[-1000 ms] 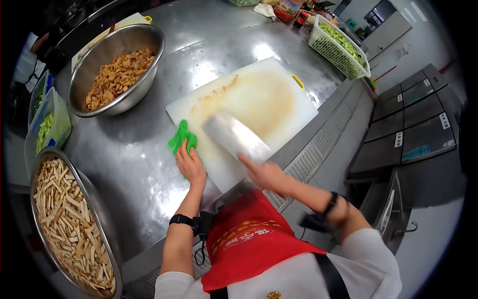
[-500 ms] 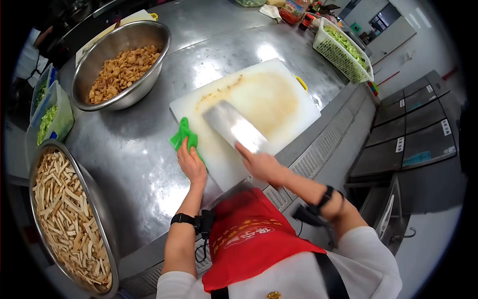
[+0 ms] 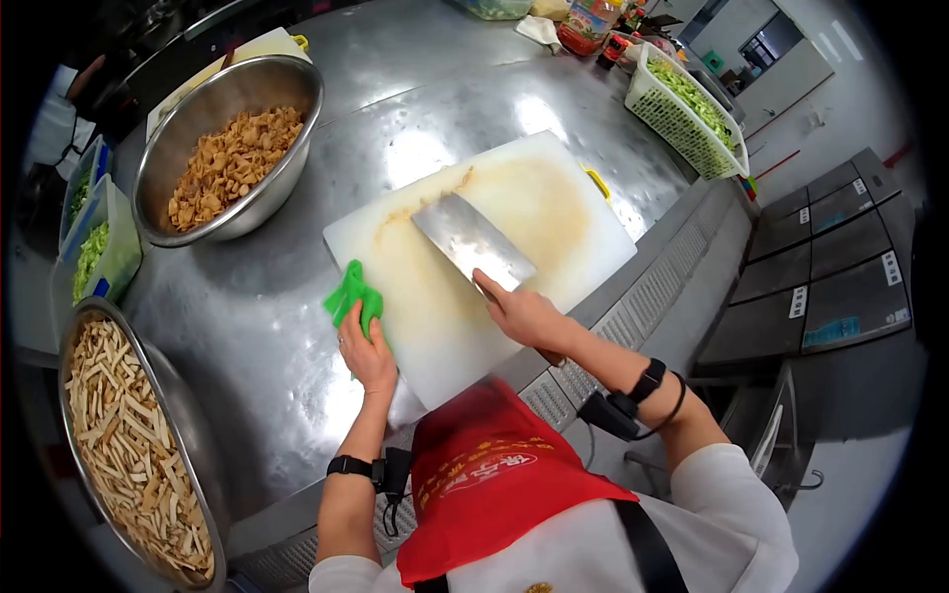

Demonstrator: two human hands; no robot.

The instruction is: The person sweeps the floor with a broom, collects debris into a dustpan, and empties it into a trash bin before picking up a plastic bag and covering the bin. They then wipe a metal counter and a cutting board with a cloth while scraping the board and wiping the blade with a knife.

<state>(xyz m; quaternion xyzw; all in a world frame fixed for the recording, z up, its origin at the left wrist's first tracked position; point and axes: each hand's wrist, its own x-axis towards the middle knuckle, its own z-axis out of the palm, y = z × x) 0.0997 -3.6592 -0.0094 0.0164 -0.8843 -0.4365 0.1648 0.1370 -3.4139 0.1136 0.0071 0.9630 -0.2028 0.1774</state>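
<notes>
My right hand (image 3: 524, 314) is wrapped round the handle of a cleaver (image 3: 473, 242), its broad blade lying low over the white cutting board (image 3: 425, 361). Brownish stains and a thin line of crumbs (image 3: 415, 210) mark the board's far side. At the board's left edge, my left hand (image 3: 367, 346) grips a bunched green cloth (image 3: 353, 296), which sticks out past the fingertips.
A steel bowl of brown cooked pieces (image 3: 229, 163) stands at the back left. Nearer, another bowl holds pale cut strips (image 3: 133, 435). Plastic tubs of chopped greens (image 3: 92, 259) sit at far left, a white basket of greens (image 3: 687, 104) at the right edge. Behind, a person (image 3: 61, 114) stands.
The cleaver has shifted slightly rightward across the board, with its blade less blurred. My left hand and the green cloth have moved a little left and down. The whole view has shifted slightly.
</notes>
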